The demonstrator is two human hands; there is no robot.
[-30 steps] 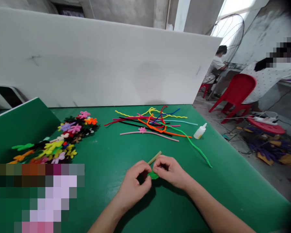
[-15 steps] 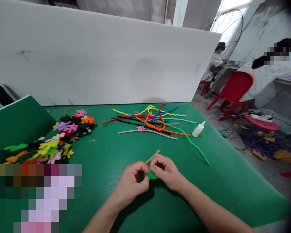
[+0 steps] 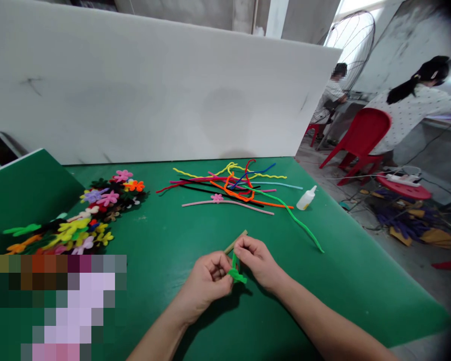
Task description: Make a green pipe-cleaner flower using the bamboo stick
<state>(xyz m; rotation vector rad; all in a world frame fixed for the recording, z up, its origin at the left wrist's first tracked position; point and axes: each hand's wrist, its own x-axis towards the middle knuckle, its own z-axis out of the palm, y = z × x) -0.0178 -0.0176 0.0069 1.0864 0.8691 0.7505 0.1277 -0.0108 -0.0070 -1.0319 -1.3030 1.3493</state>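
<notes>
My left hand [image 3: 206, 278] is pinched on the green pipe cleaner [image 3: 236, 274] and my right hand [image 3: 257, 258] is pinched on the tan stick [image 3: 241, 236], low over the surface [image 3: 165, 235]. Wrapping step, I judge. The next move needs a tight twist.

Felt flowers [image 3: 97, 210] left, pipe cleaners [image 3: 233, 188] (tangled) beside glue bottle [image 3: 307, 198], red chair [image 3: 361, 135] beyond

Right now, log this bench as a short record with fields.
Left hand: pinches a small green piece
Right hand: pinches the same piece from above
Between the hands: tan stick pokes out toward the far side
Far side: loose pipe cleaners, with a glue bottle to their right
Left: felt flowers in a heap
Surface: green table
Backdrop: white board
</notes>
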